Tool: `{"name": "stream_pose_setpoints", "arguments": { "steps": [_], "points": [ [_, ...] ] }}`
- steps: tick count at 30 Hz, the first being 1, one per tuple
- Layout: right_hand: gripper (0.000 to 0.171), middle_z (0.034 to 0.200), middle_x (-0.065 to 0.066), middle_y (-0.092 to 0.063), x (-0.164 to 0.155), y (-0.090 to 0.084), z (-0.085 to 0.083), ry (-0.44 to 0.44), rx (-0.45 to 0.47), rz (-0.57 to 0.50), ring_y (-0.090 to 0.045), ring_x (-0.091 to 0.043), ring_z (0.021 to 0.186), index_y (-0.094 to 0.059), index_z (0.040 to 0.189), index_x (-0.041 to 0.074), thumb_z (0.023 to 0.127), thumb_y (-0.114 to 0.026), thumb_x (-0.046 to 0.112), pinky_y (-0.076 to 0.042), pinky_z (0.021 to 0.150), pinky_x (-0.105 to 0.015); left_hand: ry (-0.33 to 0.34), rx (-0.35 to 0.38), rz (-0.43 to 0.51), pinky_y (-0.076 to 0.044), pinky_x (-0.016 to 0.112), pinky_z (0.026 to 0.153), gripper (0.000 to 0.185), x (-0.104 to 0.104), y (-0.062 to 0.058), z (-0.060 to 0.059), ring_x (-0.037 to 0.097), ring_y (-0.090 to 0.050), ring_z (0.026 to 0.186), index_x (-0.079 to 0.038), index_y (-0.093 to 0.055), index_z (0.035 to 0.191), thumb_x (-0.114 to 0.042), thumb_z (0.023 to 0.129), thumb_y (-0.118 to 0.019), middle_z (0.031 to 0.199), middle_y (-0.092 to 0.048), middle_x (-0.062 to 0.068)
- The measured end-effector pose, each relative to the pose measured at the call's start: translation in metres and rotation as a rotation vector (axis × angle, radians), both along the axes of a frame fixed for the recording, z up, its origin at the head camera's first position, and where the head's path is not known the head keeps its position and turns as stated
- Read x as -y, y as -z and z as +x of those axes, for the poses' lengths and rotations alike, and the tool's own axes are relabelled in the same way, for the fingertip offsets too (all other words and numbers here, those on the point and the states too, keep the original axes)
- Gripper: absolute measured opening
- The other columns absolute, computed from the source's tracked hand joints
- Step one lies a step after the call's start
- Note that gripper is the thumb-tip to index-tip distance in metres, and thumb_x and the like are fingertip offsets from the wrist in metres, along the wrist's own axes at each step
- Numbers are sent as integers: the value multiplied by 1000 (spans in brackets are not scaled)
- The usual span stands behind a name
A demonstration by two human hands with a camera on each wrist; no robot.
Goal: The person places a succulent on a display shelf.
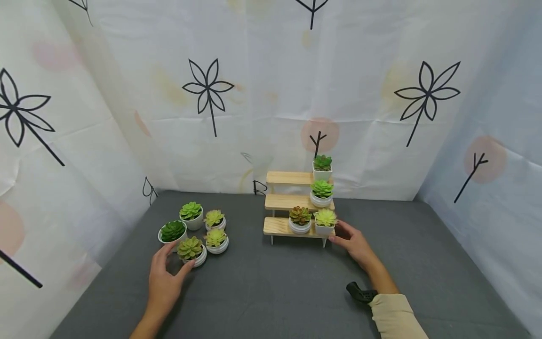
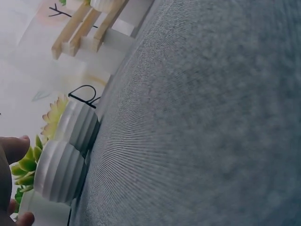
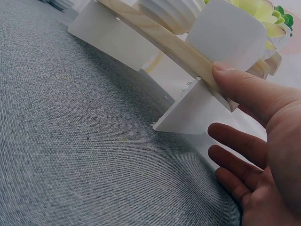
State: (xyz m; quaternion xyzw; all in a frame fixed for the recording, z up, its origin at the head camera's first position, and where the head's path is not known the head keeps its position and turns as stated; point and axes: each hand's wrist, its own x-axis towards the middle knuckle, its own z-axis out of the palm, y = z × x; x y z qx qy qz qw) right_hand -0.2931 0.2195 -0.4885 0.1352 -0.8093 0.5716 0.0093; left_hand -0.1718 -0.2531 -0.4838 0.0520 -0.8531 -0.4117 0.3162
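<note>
My left hand (image 1: 166, 280) reaches around a light green succulent in a white ridged pot (image 1: 196, 259), thumb and fingers spread to either side. In the left wrist view, the thumb (image 2: 14, 148) overlaps that plant's leaves. A dark green succulent (image 1: 172, 230) stands beside the fingers. My right hand (image 1: 354, 246) is at the right end of the three-tier wooden stand (image 1: 277, 226). Its thumb tip (image 3: 223, 70) lies against the bottom board's edge, just by a square white pot (image 3: 228, 35) with a yellow-green succulent. The index finger is partly hidden behind the board; the other fingers are loosely extended.
A red-brown succulent (image 1: 300, 215) shares the bottom tier. A bright green one (image 1: 322, 189) stands on the middle tier and another (image 1: 322, 163) on top. More potted succulents (image 1: 191, 213) cluster at the left. Printed cloth (image 1: 262, 94) surrounds the grey tabletop (image 1: 271, 292).
</note>
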Motion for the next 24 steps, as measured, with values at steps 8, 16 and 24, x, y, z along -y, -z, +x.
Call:
{"name": "stream_pose_setpoints", "arguments": {
  "steps": [8, 16, 24],
  "points": [
    [60, 133, -25, -53, -2, -3, 1, 12, 4, 7, -52, -36, 118, -45, 142, -1, 90, -71, 16, -45, 91, -38, 17, 223, 155, -38, 54, 94, 75, -3, -4, -4, 41, -45, 119, -2, -36, 146, -16, 85, -77, 135, -39, 27],
    [62, 136, -25, -51, 1, -4, 1, -1, 11, -1, -50, -37, 122, -44, 143, -1, 90, -71, 16, -42, 96, -45, 87, 290, 261, -37, 50, 98, 83, 2, -3, -10, 41, -43, 123, 0, -26, 150, -7, 85, -76, 143, -32, 27],
    [63, 137, -24, -51, 1, -4, 1, 6, 25, 1, -50, -37, 122, -43, 144, 0, 90, -71, 16, -42, 96, -47, 118, 424, 278, -36, 53, 100, 89, 4, -6, -14, 42, -40, 128, -2, -18, 154, -17, 87, -75, 146, -32, 29]
  ]
}}
